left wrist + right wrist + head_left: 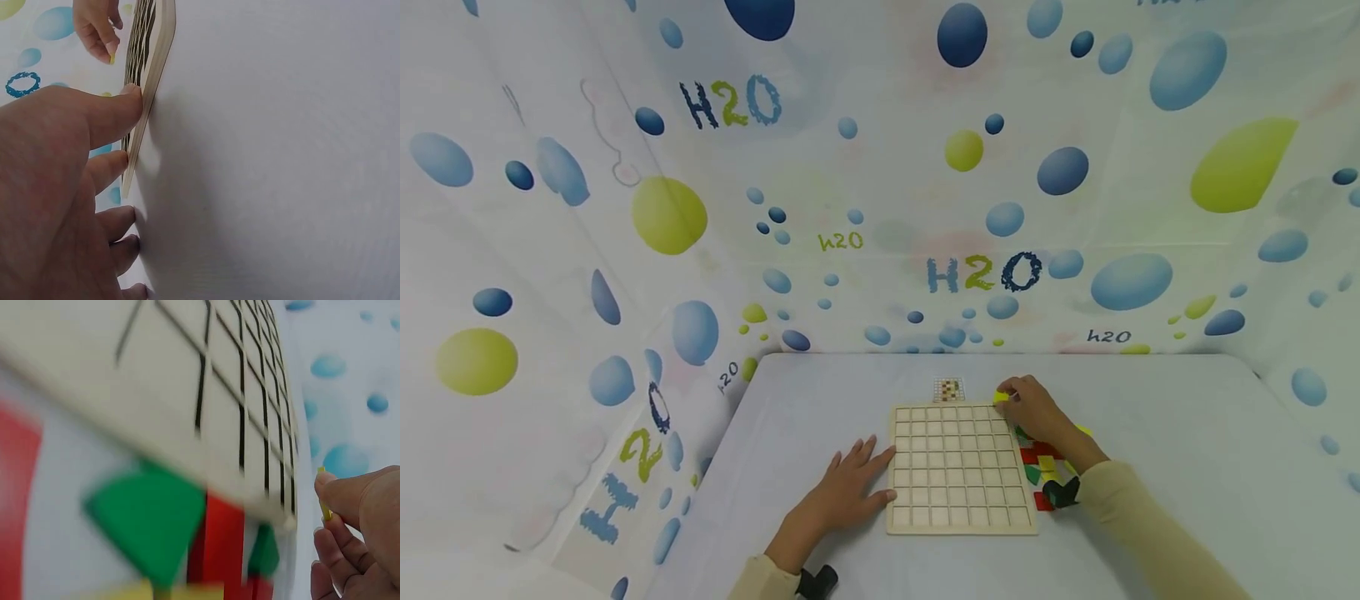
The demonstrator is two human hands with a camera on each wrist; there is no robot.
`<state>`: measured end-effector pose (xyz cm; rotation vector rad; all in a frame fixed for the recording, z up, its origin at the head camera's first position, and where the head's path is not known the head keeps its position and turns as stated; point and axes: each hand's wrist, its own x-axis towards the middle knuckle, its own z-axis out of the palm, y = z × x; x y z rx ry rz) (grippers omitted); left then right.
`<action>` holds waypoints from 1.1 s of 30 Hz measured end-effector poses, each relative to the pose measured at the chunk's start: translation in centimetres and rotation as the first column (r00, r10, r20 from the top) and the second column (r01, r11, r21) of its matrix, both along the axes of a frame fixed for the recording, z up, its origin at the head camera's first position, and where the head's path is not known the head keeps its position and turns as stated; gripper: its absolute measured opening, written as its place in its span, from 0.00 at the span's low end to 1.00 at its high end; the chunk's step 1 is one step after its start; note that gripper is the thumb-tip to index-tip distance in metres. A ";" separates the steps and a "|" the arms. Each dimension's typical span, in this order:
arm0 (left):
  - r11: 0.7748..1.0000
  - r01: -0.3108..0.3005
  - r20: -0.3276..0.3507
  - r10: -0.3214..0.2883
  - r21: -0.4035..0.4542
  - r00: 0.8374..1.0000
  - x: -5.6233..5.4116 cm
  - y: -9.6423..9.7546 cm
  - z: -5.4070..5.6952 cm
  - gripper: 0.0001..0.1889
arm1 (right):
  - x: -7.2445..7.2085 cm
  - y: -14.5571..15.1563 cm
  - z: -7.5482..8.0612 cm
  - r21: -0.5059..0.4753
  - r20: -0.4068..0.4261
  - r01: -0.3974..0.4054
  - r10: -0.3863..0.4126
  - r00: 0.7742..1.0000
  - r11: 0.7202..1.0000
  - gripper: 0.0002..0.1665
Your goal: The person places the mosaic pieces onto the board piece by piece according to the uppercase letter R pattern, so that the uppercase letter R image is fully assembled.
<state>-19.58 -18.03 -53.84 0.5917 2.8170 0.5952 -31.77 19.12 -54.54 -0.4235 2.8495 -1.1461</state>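
Note:
A square wooden board (951, 481) with a grid of shallow cells lies flat on the table, its cells bare. My left hand (841, 493) is spread at the board's left side, thumb and index fingertips at the edge; in the left wrist view its other fingertips rest on the tabletop. Near the far right corner, my right hand (1033, 410) pinches a thin yellow tile (324, 495) between thumb and index finger, its remaining fingers loosely bent. A small printed pattern card (949, 389) sits just beyond the board's far edge.
Along the board's right side, partly under the right forearm, lie several loose pieces, among them a red tile (1043, 501), a green piece (147, 519) and a yellow tile (1047, 468). Dark camera mounts sit on both wrists. A dotted curtain (880, 175) hangs behind the white table (1210, 467).

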 end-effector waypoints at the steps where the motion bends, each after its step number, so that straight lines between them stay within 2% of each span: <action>1: 1.000 0.000 -0.001 0.000 0.002 1.000 0.0 0.0 0.1 0.37 | 0.1 -0.6 0.1 -0.006 -0.013 -0.023 0.023 1.000 1.000 0.18; 10: 1.000 -0.002 -0.034 0.002 0.007 0.999 0.2 0.1 0.4 0.36 | 1.6 -5.6 0.5 -0.019 -0.021 -0.097 0.097 0.995 0.995 0.16; 16: 1.000 -0.012 -0.032 0.013 0.011 0.999 0.3 0.1 0.5 0.36 | 2.5 -8.1 -0.3 0.073 -0.075 -0.145 0.151 0.986 0.987 0.14; 22: 1.000 -0.013 -0.040 0.013 0.003 0.999 0.2 0.0 0.2 0.36 | 2.9 -9.6 -0.5 0.109 -0.144 -0.156 0.171 0.975 0.982 0.13; 27: 1.000 -0.014 -0.052 0.014 0.002 0.999 0.3 0.0 0.0 0.36 | 3.2 -10.3 0.0 0.084 -0.171 -0.169 0.181 0.969 0.982 0.10; 33: 1.000 -0.004 -0.060 0.005 0.013 0.998 0.3 -0.1 -0.2 0.36 | 3.3 -10.9 0.0 0.140 -0.177 -0.165 0.189 0.966 0.976 0.08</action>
